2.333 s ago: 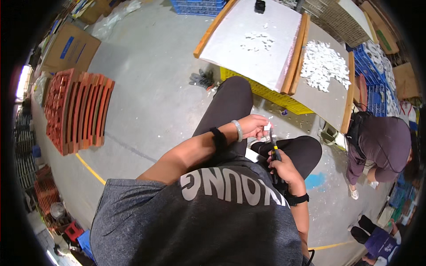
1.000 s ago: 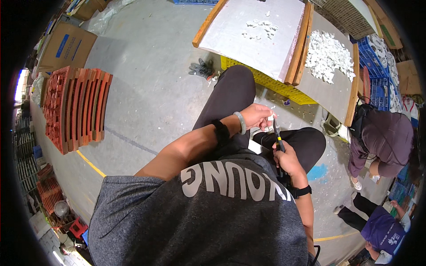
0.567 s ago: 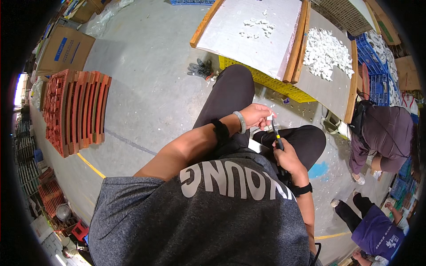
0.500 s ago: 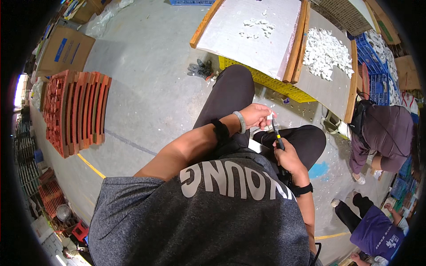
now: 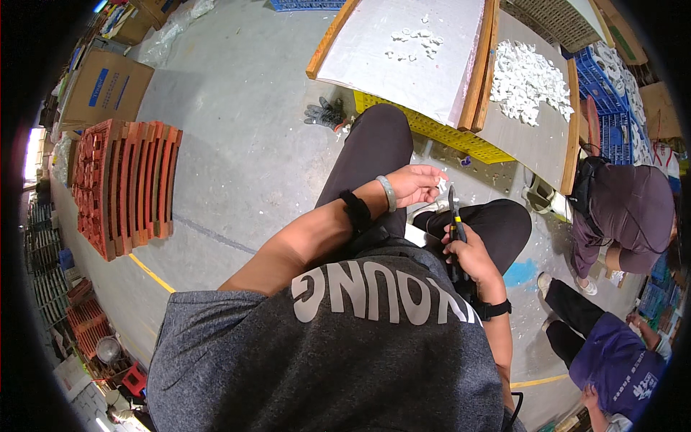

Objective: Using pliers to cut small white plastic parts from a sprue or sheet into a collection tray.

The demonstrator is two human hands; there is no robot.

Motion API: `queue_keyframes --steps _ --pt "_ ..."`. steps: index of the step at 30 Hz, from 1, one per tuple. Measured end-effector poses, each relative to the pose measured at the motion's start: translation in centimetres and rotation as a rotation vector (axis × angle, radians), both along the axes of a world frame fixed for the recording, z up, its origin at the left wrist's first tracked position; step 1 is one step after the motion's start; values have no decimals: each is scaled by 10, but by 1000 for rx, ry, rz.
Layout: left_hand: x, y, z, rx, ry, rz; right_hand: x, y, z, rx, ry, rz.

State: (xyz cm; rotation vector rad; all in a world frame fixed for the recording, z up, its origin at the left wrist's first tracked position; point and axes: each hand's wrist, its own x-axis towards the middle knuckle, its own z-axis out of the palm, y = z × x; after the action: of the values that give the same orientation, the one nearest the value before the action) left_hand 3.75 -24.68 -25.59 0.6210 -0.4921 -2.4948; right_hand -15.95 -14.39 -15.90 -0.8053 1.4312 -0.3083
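Observation:
Between the thumb and fingers of my left hand is a small white plastic piece, above my bent legs. My right hand grips slim pliers with black handles and yellow marks. The pliers' tip points up just right of the white piece, with a small gap between them. Several similar white pieces lie scattered on the white board ahead of me. A large heap of them covers part of the grey board to its right.
Wooden strips edge the boards, above a yellow crate. A dark glove lies on the floor. Stacked red pallets and a cardboard box stand at left. Blue crates and two people are at right.
The pliers' tip has come away from the white piece, and the handles look more spread. My left hand has shifted slightly. The person at lower right has moved.

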Motion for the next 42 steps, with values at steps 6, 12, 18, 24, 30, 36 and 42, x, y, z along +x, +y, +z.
queue_keyframes --steps 6,12,18,24,30,36,42 --pt "0 0 2 68 53 77 -5 4 7 36 -62 3" --pt "-1 2 1 61 -27 88 -11 7 1 1 -83 80" --pt "0 2 3 14 -78 81 -6 3 -1 -37 -43 102" --pt "-1 2 1 22 -71 95 -6 3 1 4 -65 69" --pt "-2 1 5 4 -69 81 -8 5 -2 -8 -99 52" --pt "-1 1 4 -1 -72 86 -3 0 4 48 -45 50" --pt "-3 2 15 13 -141 48 -10 1 -5 51 -54 63"
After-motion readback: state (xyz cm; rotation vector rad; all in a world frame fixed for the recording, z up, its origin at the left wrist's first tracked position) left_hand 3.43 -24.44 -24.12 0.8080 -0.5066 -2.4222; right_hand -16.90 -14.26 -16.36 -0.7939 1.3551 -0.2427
